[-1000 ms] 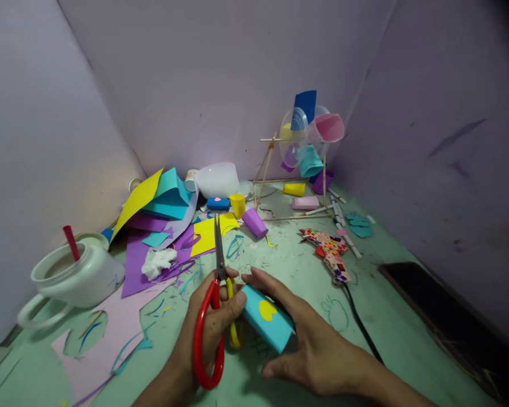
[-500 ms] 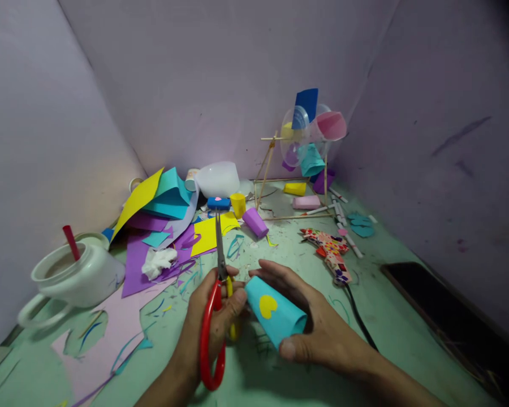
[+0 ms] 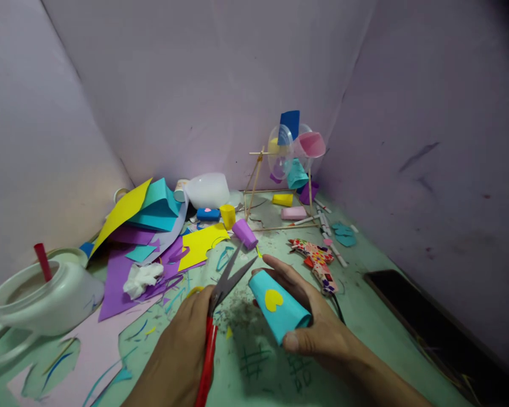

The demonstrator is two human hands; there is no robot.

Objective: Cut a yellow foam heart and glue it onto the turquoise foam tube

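My left hand is closed around a pair of scissors with one red and one yellow handle. Their metal blades are spread apart and point up and to the right. In my right hand lies a blue paper cup, tilted, with a yellow paper heart on its side. Thumb and fingers grip the cup from the right. The blade tips are close to the cup's upper end, apart from it.
Left stand a white pot and coloured paper sheets with scraps. At the back is a stick frame carrying paper cups. A patterned glue gun and a dark phone-like slab lie on the right.
The scissors have opened and tipped to the right, and my left hand has turned over with them. The cup stays in my right hand. The view has shifted slightly.
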